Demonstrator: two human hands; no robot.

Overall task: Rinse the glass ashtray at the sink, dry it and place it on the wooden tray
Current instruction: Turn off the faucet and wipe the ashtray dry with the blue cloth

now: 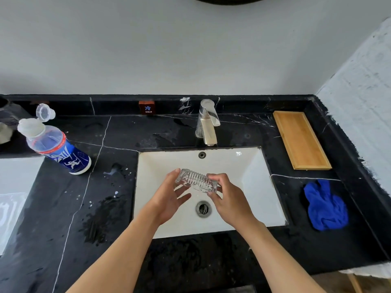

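Both hands, left (pixel 169 197) and right (pixel 229 199), grip my ashtray (pixel 196 180) over sink (pixel 254 166); tap (pixel 208 123) dry. Drying with cloth (pixel 325 206), tray (pixel 300 140) placement remain.

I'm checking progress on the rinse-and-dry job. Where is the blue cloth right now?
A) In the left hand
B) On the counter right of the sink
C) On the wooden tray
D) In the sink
B: the blue cloth lies crumpled on the black counter right of the sink, nearer than the wooden tray.

Black counter (pixel 118 208): tray (pixel 300 140), cloth (pixel 325 206), bottle (pixel 55 144)
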